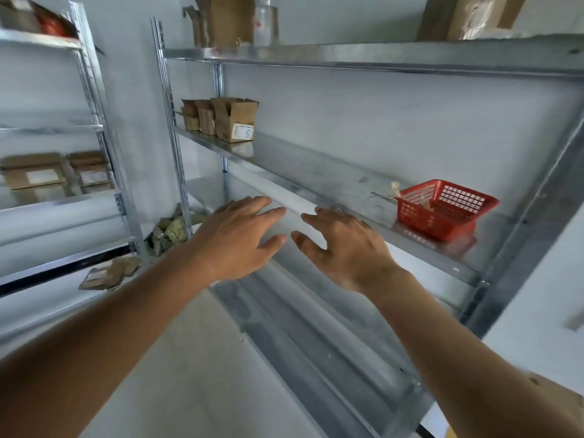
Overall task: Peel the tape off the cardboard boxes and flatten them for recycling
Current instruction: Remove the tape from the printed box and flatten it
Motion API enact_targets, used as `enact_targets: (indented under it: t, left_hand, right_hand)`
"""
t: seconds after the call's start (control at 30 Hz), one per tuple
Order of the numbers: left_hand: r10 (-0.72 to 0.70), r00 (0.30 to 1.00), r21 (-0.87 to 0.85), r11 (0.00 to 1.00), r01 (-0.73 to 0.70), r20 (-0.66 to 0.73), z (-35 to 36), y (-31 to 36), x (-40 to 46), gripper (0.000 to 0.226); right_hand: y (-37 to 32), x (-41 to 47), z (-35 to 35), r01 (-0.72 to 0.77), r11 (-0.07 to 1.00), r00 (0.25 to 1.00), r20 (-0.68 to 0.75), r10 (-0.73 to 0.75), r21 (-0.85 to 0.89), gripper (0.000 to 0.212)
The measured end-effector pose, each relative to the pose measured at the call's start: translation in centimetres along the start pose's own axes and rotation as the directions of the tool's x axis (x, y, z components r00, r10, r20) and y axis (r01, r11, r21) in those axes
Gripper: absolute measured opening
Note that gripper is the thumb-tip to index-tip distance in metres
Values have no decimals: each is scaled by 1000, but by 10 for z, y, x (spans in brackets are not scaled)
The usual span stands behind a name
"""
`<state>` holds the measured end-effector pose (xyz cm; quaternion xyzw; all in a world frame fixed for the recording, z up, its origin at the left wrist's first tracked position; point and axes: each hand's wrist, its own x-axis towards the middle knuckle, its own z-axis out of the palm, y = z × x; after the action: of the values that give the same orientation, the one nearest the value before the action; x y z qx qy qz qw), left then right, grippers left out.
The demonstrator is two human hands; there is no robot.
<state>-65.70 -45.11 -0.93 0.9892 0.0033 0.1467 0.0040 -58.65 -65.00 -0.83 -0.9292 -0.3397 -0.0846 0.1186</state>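
Cardboard lies scattered at the far left: flat boxes [34, 173] rest on the left shelving unit [94, 74], their pale labels facing out, probably parked there as stock or as pieces already dealt with, though the blur leaves that open. Below them, on the floor in the corner between the two racks, sits a crumpled heap of scraps [170, 229] and a flattened piece [107, 275], which looks like a dumping spot for finished material. Further right, on the middle shelf [316, 181] of the main rack, three small open boxes [221, 118] stand upright in a tight row against the left post, flaps up, the nearest one bearing a white label; these seem the likeliest next work, still unflattened. More cardboard sits on the top shelf [347, 55] above, out of easy reach. Both hands hang in front of the shelf edge, well apart from any box. The left hand [240, 238] is spread, fingers straight, gripping nothing; the right hand [344, 248] mirrors it, fingers relaxed and empty, thumbs turned toward each other, a pose that suits reaching out to take a box with two hands. At the far right a red plastic basket [442, 210] sits on the same shelf, holding small bits, perhaps peeled tape, too blurred to tell.
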Motion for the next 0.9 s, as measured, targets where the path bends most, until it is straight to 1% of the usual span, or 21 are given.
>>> enact_targets:
  t: [0.23,0.43,0.53,0.7,0.83,0.9]
  left_hand:
    - [-10,1000,26,1000,10,-3,27,-101,82,62]
    - [-30,1000,46,999,30,-1,57,-192,187,62]
    - [-52,999,50,997,53,-5,66,-239,238,62]
    - [-100,995,32,994,100,-27,80,-325,304,63]
    - [-114,993,21,993,115,-37,100,-396,354,63]
    - [-100,995,21,995,100,-29,111,-433,381,63]
  right_hand:
    - [-17,131,34,46,999,998,-40,-46,0,61]
    - [-12,271,64,89,995,993,-84,-85,40,58]
    - [-13,341,76,112,993,990,-95,-108,33,56]
    - [-31,453,104,149,989,988,-47,-148,8,60]
    - [-48,538,133,158,987,986,-56,-157,17,73]
    - [-57,578,147,138,990,988,-65,-137,16,70]
